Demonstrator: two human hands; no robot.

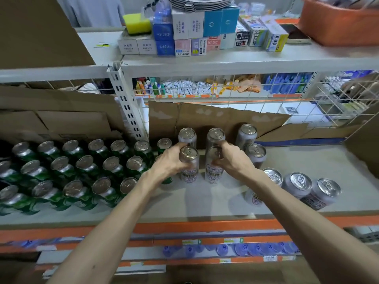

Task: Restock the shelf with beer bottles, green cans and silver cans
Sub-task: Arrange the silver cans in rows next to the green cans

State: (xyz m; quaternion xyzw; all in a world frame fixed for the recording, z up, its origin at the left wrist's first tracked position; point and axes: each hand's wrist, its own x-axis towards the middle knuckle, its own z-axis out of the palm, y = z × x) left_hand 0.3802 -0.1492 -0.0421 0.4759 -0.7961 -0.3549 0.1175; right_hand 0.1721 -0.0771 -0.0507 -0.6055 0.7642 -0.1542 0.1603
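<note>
Shelf [205, 206], front edge, right of middle: three loose silver cans [300, 187] in row, touching. Left part: green cans [82, 173] in packed rows. Mid-shelf: left hand [168, 160] wraps upright silver can [189, 167]; right hand [231, 158] grips top of neighbouring can [212, 171], just beside. Rear edge: rear silver cans [215, 136] stand against cardboard [205, 115].

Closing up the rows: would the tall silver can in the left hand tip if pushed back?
The tall silver aluminium can in the left hand is narrow for its height, so a high push probably tips it; pushed low, it likely slides on the smooth beige shelf. Its unopened tab suggests it is full, so fairly heavy.
</note>
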